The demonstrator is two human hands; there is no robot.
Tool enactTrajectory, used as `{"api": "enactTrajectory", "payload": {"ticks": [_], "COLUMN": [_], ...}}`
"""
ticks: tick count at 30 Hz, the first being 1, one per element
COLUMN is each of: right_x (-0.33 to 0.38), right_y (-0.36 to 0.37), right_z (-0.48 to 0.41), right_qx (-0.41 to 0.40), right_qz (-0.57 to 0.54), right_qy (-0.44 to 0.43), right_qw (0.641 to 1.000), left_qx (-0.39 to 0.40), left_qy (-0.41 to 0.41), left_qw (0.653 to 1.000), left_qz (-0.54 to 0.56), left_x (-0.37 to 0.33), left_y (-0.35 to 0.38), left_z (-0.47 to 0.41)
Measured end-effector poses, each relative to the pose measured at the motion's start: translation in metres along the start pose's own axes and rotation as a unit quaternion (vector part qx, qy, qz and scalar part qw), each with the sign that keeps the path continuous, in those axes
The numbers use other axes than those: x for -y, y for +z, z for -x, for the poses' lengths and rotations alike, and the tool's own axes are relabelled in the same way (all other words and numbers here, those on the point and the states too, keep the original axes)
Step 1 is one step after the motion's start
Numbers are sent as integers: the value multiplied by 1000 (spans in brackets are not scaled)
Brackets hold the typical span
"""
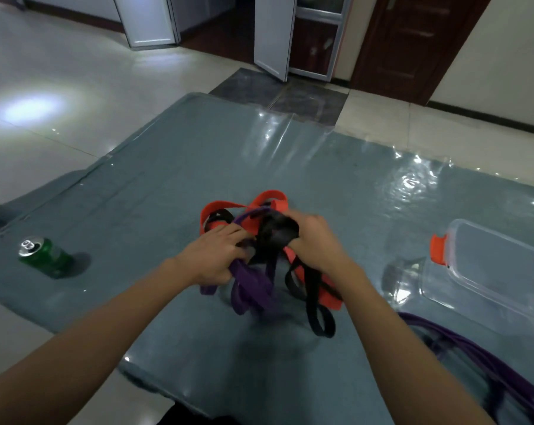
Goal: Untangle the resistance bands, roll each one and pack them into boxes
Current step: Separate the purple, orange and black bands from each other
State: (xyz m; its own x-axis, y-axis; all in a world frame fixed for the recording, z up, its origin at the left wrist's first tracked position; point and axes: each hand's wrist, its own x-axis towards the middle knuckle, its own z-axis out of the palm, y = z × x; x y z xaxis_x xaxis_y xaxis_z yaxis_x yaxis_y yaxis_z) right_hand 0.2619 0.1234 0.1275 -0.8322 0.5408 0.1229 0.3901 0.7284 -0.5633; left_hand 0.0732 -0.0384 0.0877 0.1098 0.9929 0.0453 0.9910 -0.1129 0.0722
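A tangle of resistance bands sits at the middle of the blue-grey table point(167, 179): an orange band point(226, 206), a purple band point(250, 289) and a black band point(313, 289) looped through one another. My left hand point(212, 256) grips the purple band on the tangle's left side. My right hand point(313, 237) holds a bunch of black band at the top right of the tangle. Loops of purple, black and orange hang down below both hands. A clear plastic box point(486, 271) with an orange clip lies at the right.
A green drink can point(46, 256) stands near the table's left edge. Another purple band point(474, 357) lies along the near right corner. A shiny plastic sheet covers the table. Tiled floor and doors lie beyond the far edge.
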Motion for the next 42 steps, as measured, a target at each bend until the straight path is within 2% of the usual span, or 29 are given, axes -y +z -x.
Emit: {"api": "enactTrajectory", "payload": {"ticks": [5,9,11,15,19,22,25,28,32,34,38,42], "right_x": [38,50,52,30,-10,-41,-58,-70,-85,-84,-77,-77], "right_y": [-67,-108,-115,-93,-61,-31,-4,18,47,59,75,95], "right_z": [-16,-13,-8,8,31,49,68,84,103,106,89,65], "right_qx": [-97,-194,-208,-159,-122,-44,11,88,204,203,143,202], "right_qz": [-58,-137,-169,-137,-95,-56,-37,51,125,143,178,229], "right_qy": [-12,15,26,75,176,239,258,280,272,256,174,106], "right_qw": [994,971,963,975,972,968,965,954,932,934,958,946], "left_qx": [-26,-48,-41,2,54,79,87,89,124,121,125,151], "left_qy": [-12,-19,-26,-49,-61,-55,-37,-29,-39,-42,-64,-90], "left_qw": [1000,999,999,999,996,994,994,994,989,988,984,976], "left_qz": [-11,-2,5,21,47,45,58,61,77,89,107,127], "left_x": [19,33,34,28,20,13,7,4,-6,-10,-15,-16], "left_y": [-32,-39,-38,-27,-15,-6,6,20,27,30,38,44], "left_z": [-9,1,6,16,24,26,29,32,39,42,43,44]}}
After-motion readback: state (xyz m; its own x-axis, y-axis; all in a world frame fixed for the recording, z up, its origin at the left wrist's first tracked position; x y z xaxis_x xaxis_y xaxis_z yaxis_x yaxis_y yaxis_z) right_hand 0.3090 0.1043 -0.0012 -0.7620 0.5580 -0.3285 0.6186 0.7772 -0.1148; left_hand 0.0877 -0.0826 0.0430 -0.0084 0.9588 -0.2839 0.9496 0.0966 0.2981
